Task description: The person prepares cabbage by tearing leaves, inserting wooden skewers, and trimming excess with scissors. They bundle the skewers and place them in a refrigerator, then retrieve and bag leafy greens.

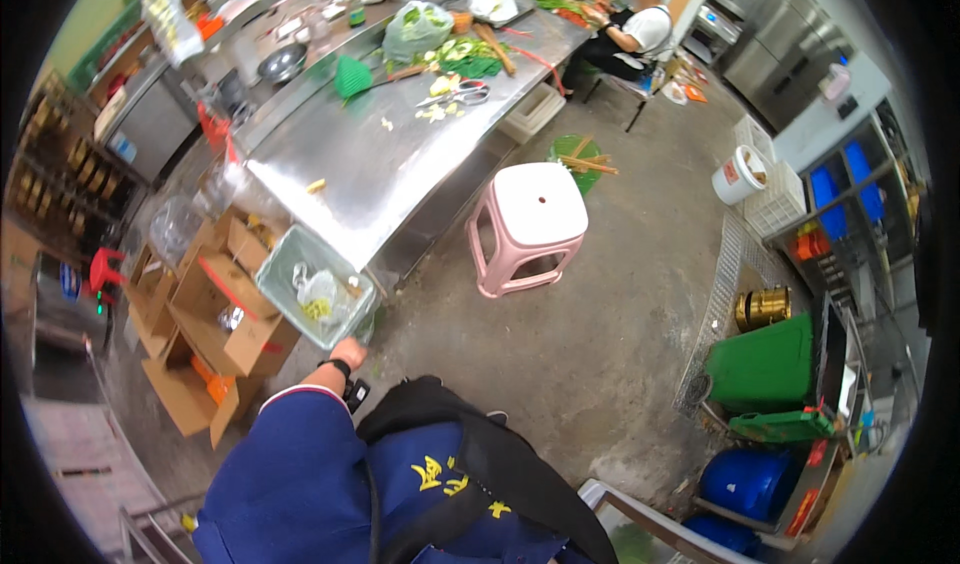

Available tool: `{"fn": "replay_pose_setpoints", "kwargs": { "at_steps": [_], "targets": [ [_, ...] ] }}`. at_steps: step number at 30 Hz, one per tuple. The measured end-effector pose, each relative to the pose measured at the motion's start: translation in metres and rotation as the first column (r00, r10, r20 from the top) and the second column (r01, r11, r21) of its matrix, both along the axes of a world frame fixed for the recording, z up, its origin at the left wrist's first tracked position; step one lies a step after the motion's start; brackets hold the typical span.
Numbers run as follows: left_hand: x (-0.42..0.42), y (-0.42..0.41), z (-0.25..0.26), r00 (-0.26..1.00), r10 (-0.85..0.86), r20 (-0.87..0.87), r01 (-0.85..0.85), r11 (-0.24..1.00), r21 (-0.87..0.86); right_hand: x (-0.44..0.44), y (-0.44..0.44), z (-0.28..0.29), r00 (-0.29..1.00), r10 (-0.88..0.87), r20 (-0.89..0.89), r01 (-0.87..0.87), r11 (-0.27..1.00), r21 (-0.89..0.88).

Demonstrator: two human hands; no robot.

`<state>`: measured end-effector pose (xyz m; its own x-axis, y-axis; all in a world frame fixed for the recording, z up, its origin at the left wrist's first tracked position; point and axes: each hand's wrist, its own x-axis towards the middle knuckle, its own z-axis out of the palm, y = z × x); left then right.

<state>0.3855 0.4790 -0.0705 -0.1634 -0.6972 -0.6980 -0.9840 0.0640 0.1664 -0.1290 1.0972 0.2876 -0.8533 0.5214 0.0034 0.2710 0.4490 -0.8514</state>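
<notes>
My left hand (349,354), with a dark watch on its wrist, is closed at the near corner of a grey plastic bin (274,279). Its fingertips are hidden. Inside the bin lie a crumpled clear plastic bag (330,294) and yellow-green scraps (316,309). The bin stands by the end of a stainless steel table (315,144), next to open cardboard boxes (217,331). Green plastic (366,327) shows beside the bin, close to my hand. My right hand is out of view.
A pink stool with a white seat (540,207) stands on the floor beside the table. Scissors (469,93) and vegetable trimmings (465,53) lie on top. Farther back, a person (637,31) sits handling vegetables. A green wheeled bin (761,361) is at right.
</notes>
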Motion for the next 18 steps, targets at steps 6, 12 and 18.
{"fn": "replay_pose_setpoints", "kwargs": {
  "at_steps": [6, 12, 18],
  "targets": [
    [-0.076, 0.063, 0.052, 0.742, 0.566, -0.359, -0.46, 0.819, 0.343, -0.078, 0.007, -0.064, 0.992, 0.118, 0.053, -0.118, 0.993, -0.009],
    [-0.072, 0.038, 0.073, 0.74, 0.544, -0.395, -0.537, 0.832, 0.14, -0.091, 0.003, -0.15, 0.973, 0.163, 0.165, -0.157, 0.987, -0.046],
    [-0.072, -0.002, 0.07, 0.554, 0.735, -0.391, -0.75, 0.645, 0.149, -0.041, -0.037, -0.234, 0.937, 0.211, 0.28, -0.188, 0.976, -0.106]
  ]
}}
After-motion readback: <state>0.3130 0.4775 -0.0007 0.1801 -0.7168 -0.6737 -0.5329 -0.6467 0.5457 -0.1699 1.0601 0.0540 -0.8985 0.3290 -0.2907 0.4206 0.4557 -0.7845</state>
